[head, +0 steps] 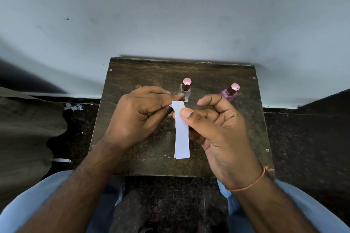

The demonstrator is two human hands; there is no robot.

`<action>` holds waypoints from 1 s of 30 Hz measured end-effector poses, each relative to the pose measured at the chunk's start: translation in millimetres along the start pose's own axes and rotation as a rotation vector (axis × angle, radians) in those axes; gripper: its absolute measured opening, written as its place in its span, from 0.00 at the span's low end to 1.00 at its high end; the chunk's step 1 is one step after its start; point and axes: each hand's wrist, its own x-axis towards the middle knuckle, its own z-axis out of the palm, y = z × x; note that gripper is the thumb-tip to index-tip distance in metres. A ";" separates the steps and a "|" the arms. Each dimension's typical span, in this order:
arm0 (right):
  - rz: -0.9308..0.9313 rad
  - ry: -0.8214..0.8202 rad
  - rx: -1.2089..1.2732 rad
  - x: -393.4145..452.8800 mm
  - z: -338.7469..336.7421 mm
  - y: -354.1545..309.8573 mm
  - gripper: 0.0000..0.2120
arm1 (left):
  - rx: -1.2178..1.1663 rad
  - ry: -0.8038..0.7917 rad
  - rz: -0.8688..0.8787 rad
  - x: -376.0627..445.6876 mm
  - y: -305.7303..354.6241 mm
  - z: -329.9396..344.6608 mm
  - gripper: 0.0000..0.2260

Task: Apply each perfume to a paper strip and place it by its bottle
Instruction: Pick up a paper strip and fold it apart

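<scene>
Two small perfume bottles stand at the back of a dark wooden stool (144,159): a clear bottle (186,89) in the middle and a pink bottle (230,91) to its right, both with pink caps on. In front of them I hold white paper strips (181,136) upright above the stool. My right hand (219,128) pinches the strips between thumb and fingers. My left hand (140,115) pinches their top end with thumb and forefinger, just in front of the clear bottle.
The stool stands against a pale grey wall (170,15) on a dark speckled floor (303,138). Paper scraps (73,107) lie on the floor at the left, and another white strip (61,160) lies lower left. My knees in light blue trousers flank the stool.
</scene>
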 end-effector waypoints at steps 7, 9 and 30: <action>-0.048 -0.020 0.007 -5.7 -0.9 0.9 0.16 | -0.024 0.061 -0.122 1.3 -4.7 -4.9 0.08; -0.071 -0.028 -0.027 -6.2 -3.3 -1.1 0.14 | -0.118 0.134 -0.223 -0.3 -5.3 -5.6 0.09; 0.255 0.285 -0.624 35.2 -159.4 -41.4 0.05 | -0.681 0.102 -0.751 11.2 4.6 -1.6 0.22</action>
